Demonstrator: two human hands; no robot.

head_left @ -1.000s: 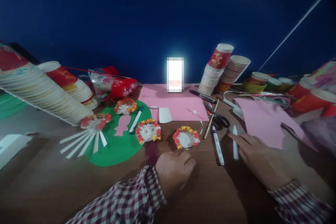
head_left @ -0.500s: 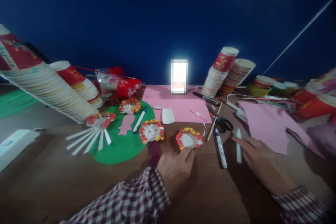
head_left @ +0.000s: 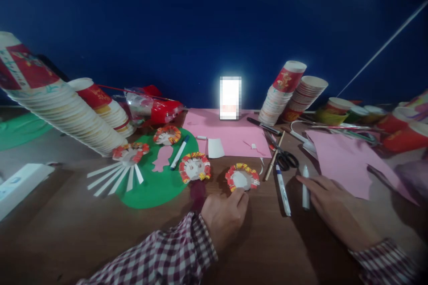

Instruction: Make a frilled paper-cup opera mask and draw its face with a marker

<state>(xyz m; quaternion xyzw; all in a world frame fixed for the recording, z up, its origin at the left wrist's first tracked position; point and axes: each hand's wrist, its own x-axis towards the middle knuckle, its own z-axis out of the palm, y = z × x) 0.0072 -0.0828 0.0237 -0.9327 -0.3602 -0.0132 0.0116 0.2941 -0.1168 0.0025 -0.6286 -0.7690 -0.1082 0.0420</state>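
My left hand (head_left: 227, 216) is closed, its thumb and fingers pinching the lower edge of a red-and-yellow folded cup ring (head_left: 241, 179) with a white middle. Stretched out on the tabletop, my right hand (head_left: 331, 205) has its index finger across a white pointed pen or tube (head_left: 305, 189); part of its fingers is hidden. A white marker (head_left: 283, 191) lies to the left of that hand, below black-handled scissors (head_left: 286, 160). Left of my left hand, another cup ring with a drawn face (head_left: 195, 168) sits on the edge of a green paper disc (head_left: 147, 198).
Tall paper cup stacks lean at the left (head_left: 67, 111) and stand at the back right (head_left: 277, 98). A bright phone screen (head_left: 230, 98) stands behind pink paper (head_left: 200, 120). Cut pink paper (head_left: 347, 164) and a wooden stick (head_left: 274, 158) lie at right.
The view has shifted very slightly. Both hands keep their places, the left one still on the cup ring and the right one by the white pen or tube.
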